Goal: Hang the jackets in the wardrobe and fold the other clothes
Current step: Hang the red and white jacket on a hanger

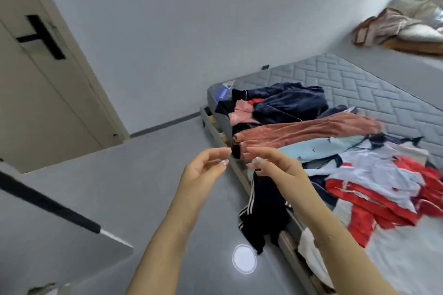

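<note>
The black garment with white side stripes (pixel 263 203) hangs over the near edge of the grey quilted mattress (pixel 359 84), its long axis running almost straight down from the bed frame toward the grey floor (pixel 143 175), the lower end bunched just above it. Its top end sits right under my right hand (pixel 273 163), so that hand is clearly the nearer; my left hand (pixel 203 167) is just beside it, over bare floor. Both hands are raised with fingers loosely bent and the fingertips nearly meeting; I see nothing pinched in either, though blur there leaves me unsure. I judge the next reach is a short drop forward and down with the right hand to the garment's upper end, then a lift along its length. Beyond it on the mattress lie the long rust-pink velvet trousers (pixel 306 132), a navy velvet jacket (pixel 287 100), a pale blue top (pixel 318 148) and a red-and-white jacket (pixel 374 182), heaped together.
</note>
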